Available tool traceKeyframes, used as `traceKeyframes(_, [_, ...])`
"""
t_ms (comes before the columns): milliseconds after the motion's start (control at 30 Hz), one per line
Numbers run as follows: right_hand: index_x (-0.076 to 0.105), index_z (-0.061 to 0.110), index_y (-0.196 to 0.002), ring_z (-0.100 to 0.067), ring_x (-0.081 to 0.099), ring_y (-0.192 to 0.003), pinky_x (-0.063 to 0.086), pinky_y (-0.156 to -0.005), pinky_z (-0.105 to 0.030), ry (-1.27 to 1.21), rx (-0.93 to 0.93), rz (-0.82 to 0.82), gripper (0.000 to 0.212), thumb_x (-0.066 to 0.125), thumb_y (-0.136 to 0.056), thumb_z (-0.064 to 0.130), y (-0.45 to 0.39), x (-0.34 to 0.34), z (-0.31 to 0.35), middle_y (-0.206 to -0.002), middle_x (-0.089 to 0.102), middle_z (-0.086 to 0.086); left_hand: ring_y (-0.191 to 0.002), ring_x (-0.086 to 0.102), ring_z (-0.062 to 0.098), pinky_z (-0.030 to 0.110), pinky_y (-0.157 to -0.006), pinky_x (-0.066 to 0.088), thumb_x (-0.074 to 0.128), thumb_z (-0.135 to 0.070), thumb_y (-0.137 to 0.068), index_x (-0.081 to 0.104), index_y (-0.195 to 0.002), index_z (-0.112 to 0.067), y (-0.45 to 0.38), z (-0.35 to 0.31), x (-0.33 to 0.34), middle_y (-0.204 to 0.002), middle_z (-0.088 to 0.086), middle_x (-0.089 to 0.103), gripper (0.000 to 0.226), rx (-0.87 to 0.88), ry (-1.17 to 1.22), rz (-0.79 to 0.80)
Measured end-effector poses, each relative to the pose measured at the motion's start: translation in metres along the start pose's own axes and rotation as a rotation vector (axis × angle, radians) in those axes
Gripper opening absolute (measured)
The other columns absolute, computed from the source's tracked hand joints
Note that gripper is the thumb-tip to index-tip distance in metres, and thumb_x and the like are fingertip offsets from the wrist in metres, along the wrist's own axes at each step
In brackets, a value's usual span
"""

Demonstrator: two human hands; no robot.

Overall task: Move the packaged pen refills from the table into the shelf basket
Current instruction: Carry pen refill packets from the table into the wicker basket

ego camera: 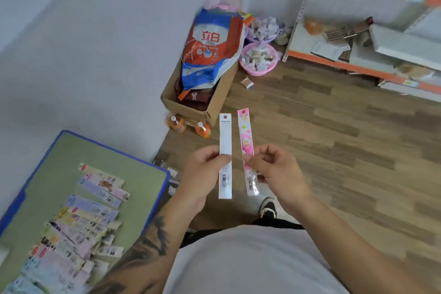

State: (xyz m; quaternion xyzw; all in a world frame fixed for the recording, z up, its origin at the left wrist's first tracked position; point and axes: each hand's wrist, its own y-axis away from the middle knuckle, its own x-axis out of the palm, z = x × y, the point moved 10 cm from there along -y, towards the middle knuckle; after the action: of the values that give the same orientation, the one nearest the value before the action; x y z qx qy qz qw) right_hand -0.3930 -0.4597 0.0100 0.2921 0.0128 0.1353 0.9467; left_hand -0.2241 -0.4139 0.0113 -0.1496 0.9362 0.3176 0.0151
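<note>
Head view looks down on a wood-patterned floor (pixel 322 141) that meets a pale wall (pixel 95 43) on the left. At lower left stands a green-topped desk (pixel 59 150) with a blue rim, and on it lies a long overlapping row of packaged pen refills (pixel 81 219), in lilac, yellow and pink sleeves. At upper right a white shelf (pixel 358 64) with orange edging holds a few blurred items.

Against the wall sits an open cardboard box (pixel 202 112) with a red, white and blue bag (pixel 210 48) leaning out of it and dark brown stuff beneath. Two small orange bottles (pixel 191 126) stand on the floor just beside the box. Beyond it are two pink basins (pixel 259 58) filled with small wrapped pieces.

Over the floor, the left hand (pixel 202 169) pinches a white refill pack (pixel 225 155) between thumb and curled fingers, upright. The right hand (pixel 276 169) pinches a pink refill pack (pixel 247 148) the same way, just beside the white one and apart from it. No shelf basket can be made out.
</note>
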Motion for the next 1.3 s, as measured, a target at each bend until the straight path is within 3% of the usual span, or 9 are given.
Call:
traceKeyframes(100, [0.066,0.002,-0.098,-0.013,0.064,-0.061,0.05,-0.057,-0.021,-0.076,-0.034,-0.045,0.017,0.077,-0.092,0.014,-0.008,-0.053,0.016,-0.079,0.072,-0.011,-0.094,0.075,0.011,0.037,-0.085,0.06,0.063,-0.012,-0.1,0.077,-0.101,-0.03,-0.008,-0.034,0.058,-0.099,-0.01,0.079,0.023,0.036,-0.019,0.049])
traceKeyframes(200, [0.066,0.003,-0.095,-0.014,0.067,-0.061,0.052,-0.057,-0.023,-0.145,-0.059,-0.083,0.011,0.073,-0.095,0.011,-0.016,-0.099,0.034,-0.075,0.073,-0.007,-0.097,0.076,0.016,0.047,-0.097,0.058,0.063,-0.012,-0.1,0.077,-0.104,-0.026,-0.019,-0.058,0.107,-0.099,-0.006,0.079,0.02,0.043,-0.022,0.066])
traceKeyframes(533, [0.068,0.008,-0.092,-0.032,0.072,-0.079,0.057,-0.081,-0.05,-0.257,-0.03,-0.23,0.009,0.072,-0.096,0.015,-0.081,-0.175,0.056,-0.087,0.077,-0.016,-0.095,0.075,0.022,0.048,-0.093,0.059,0.066,-0.013,-0.097,0.077,-0.107,-0.024,-0.093,-0.098,0.189,-0.096,0.0,0.079,0.018,-0.028,-0.077,0.138])
traceKeyframes(600, [0.067,0.005,-0.094,-0.033,0.071,-0.08,0.056,-0.079,-0.048,-0.276,-0.007,-0.265,0.011,0.072,-0.096,0.015,-0.097,-0.185,0.061,-0.089,0.076,-0.02,-0.096,0.075,0.025,0.047,-0.091,0.059,0.066,-0.012,-0.097,0.077,-0.106,-0.021,-0.12,-0.109,0.203,-0.097,0.004,0.079,0.017,-0.033,-0.075,0.182])
traceKeyframes(733, [0.066,0.001,-0.096,-0.03,0.07,-0.079,0.056,-0.076,-0.044,-0.296,0.015,-0.359,0.011,0.07,-0.096,0.011,-0.132,-0.205,0.094,-0.09,0.076,-0.021,-0.098,0.074,0.036,0.058,-0.09,0.057,0.065,-0.011,-0.096,0.078,-0.106,-0.017,-0.175,-0.142,0.231,-0.1,0.012,0.078,0.017,-0.041,-0.081,0.29])
traceKeyframes(933, [0.068,0.006,-0.091,-0.027,0.067,-0.077,0.055,-0.079,-0.047,-0.228,-0.017,-0.455,0.006,0.068,-0.096,0.009,-0.197,-0.221,0.175,-0.088,0.076,-0.016,-0.099,0.075,0.032,0.047,-0.089,0.059,0.067,-0.012,-0.096,0.077,-0.104,-0.016,-0.259,-0.222,0.239,-0.099,0.009,0.078,0.014,-0.026,-0.094,0.371])
traceKeyframes(1033, [0.068,0.003,-0.097,-0.026,0.068,-0.078,0.057,-0.08,-0.047,-0.248,-0.047,-0.502,0.007,0.069,-0.096,0.01,-0.228,-0.222,0.206,-0.089,0.076,-0.014,-0.099,0.074,0.031,0.05,-0.091,0.057,0.069,-0.015,-0.095,0.077,-0.103,-0.02,-0.301,-0.261,0.238,-0.098,0.007,0.078,0.013,0.015,-0.128,0.393])
traceKeyframes(1167, [0.068,0.005,-0.095,-0.025,0.068,-0.078,0.056,-0.079,-0.046,-0.274,-0.039,-0.543,0.006,0.069,-0.096,0.01,-0.261,-0.219,0.222,-0.088,0.076,-0.012,-0.101,0.074,0.028,0.046,-0.092,0.057,0.069,-0.016,-0.095,0.076,-0.106,-0.024,-0.342,-0.296,0.246,-0.1,0.004,0.078,0.015,0.036,-0.139,0.421])
traceKeyframes(1300, [0.069,0.005,-0.095,-0.033,0.069,-0.083,0.057,-0.082,-0.051,-0.253,-0.006,-0.551,0.009,0.071,-0.097,0.014,-0.284,-0.225,0.228,-0.091,0.077,-0.013,-0.101,0.074,0.027,0.05,-0.094,0.057,0.07,-0.019,-0.095,0.076,-0.108,-0.026,-0.369,-0.307,0.261,-0.102,0.003,0.077,0.016,0.004,-0.138,0.457])
